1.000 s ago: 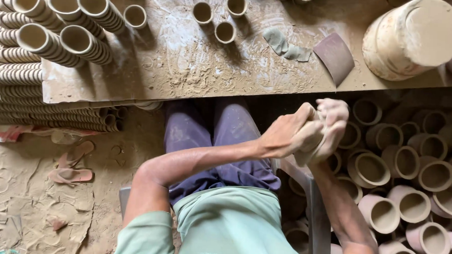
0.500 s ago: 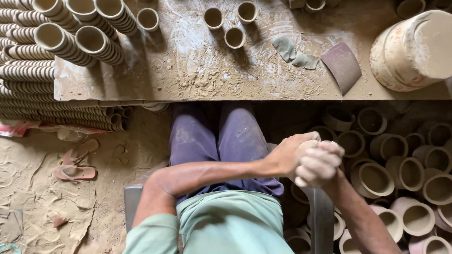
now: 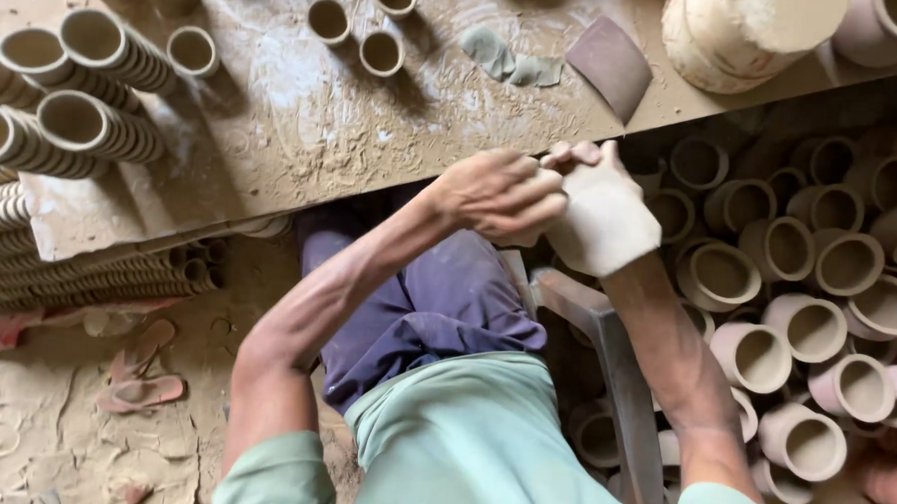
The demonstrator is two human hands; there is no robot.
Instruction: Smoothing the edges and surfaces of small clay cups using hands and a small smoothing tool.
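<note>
My left hand (image 3: pixel 495 194) and my right hand (image 3: pixel 604 223) are pressed together just below the edge of the dusty work board (image 3: pixel 303 138), to the right of my lap. My right hand is coated in pale clay, and its fingers curl up against the left hand. Both hands close around a pale clay piece that is almost wholly hidden between them. My left fingers are folded over it from the left side.
Small clay cups (image 3: pixel 381 51), grey clay scraps (image 3: pixel 505 60), a dark curved shard (image 3: pixel 609 64) and a large pot (image 3: pixel 744 34) sit on the board. Rows of stacked cups (image 3: pixel 85 120) lie at left. Several cups (image 3: pixel 804 324) crowd the floor at right. Chair arm (image 3: pixel 605 337). Sandals (image 3: pixel 141 380).
My joined hands have risen from beside the chair toward the board's edge, and the pale piece is now more covered by my fingers. The view has tilted closer.
</note>
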